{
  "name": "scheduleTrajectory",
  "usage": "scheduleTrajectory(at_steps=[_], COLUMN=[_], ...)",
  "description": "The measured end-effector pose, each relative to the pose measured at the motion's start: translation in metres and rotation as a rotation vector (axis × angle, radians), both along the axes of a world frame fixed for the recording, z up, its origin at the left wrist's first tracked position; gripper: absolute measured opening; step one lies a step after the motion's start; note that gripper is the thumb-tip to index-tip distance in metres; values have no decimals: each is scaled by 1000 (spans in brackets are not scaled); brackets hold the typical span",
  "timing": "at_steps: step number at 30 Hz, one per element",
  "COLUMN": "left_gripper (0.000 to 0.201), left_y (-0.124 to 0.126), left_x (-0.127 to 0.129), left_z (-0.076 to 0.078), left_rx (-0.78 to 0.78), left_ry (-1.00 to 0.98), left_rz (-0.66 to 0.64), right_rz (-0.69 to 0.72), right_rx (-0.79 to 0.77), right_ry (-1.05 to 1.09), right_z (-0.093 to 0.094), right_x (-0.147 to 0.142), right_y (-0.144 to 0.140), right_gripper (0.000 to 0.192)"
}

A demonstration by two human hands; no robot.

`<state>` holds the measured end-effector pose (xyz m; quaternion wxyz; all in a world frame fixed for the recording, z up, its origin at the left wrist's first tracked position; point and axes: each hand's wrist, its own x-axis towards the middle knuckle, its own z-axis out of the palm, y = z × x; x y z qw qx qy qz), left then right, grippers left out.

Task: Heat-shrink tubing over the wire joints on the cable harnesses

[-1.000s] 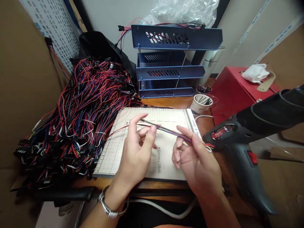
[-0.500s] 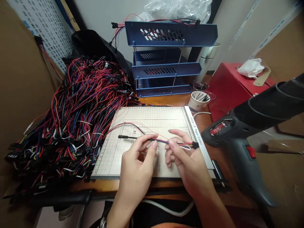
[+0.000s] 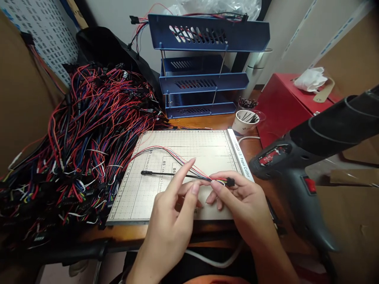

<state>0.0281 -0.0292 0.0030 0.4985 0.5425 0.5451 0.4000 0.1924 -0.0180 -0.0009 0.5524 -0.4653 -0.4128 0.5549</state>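
My right hand [image 3: 241, 193] pinches a wire harness [image 3: 194, 170] between thumb and index finger, close behind its black connector [image 3: 230, 182]. The harness has red, black, blue, white and yellow wires, which arc leftward toward the wire pile. From the same pinch a thin black lead [image 3: 166, 174] runs left to a thicker black tip. My left hand [image 3: 174, 201] is beside the harness, index finger stretched up and thumb apart from it. One of its other fingers reaches the wires near the right fingertips. Beneath both hands lies a paper cutter board [image 3: 133, 197] with a printed grid.
A large heap of wire harnesses [image 3: 89, 130] fills the left side. Blue tiered trays [image 3: 204, 83] stand at the back. A paper cup [image 3: 245, 122] holds thin black strips. To the right are a red box [image 3: 284, 106] and a grey heat gun [image 3: 296, 169].
My left index finger has lifted off the wires and the left pinch has opened. My right hand and the connector have shifted slightly left. The whole view has tilted a little.
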Motion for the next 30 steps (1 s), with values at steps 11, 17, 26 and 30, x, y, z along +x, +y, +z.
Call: scheduleTrajectory(at_steps=[11,17,26,30], left_gripper=[25,18,20,22], left_y=[8,6,12,13], left_x=[13,15,18,19], left_z=[-7,-5,1,-2], left_rx=[46,53,23,9], left_ry=[-175,-249,-292,-304], left_rz=[56,46,67,80], right_rz=[40,49,26,3], right_rx=[103,180,219,250], right_ry=[-23,-6,-34,-91], right_z=[-8,-12,-13,-14], right_x=[-6,-8,-7,-6], right_y=[-4,-2,-3,-2], right_gripper=[11,8,8,7])
